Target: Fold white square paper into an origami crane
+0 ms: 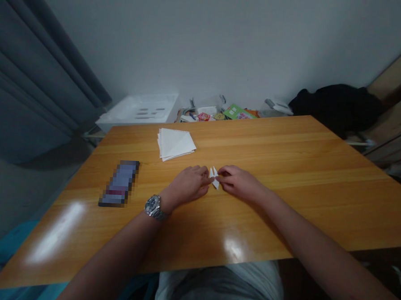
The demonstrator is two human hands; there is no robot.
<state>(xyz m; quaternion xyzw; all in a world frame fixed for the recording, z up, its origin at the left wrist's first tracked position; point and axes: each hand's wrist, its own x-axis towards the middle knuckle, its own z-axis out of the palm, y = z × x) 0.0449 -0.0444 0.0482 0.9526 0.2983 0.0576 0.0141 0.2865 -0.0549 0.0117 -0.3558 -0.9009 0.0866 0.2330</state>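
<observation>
A small folded piece of white paper (216, 183), with two narrow points at its far end and one toward me, sits between my hands near the middle of the wooden table (271, 149). From the left, my left hand (192, 184) pinches its edge with thumb and fingers; a metal watch (154, 206) is on that wrist. My right hand (236, 181) grips the opposite edge between thumb and fingertips. The fingertips cover parts of the paper's sides.
A stack of white paper sheets (177, 143) lies beyond my left hand. At the left is a phone (120, 184), its screen blurred out. Past the far edge are a white plastic tray (138, 108), a green booklet (238, 112) among small items, and a black cloth (337, 105).
</observation>
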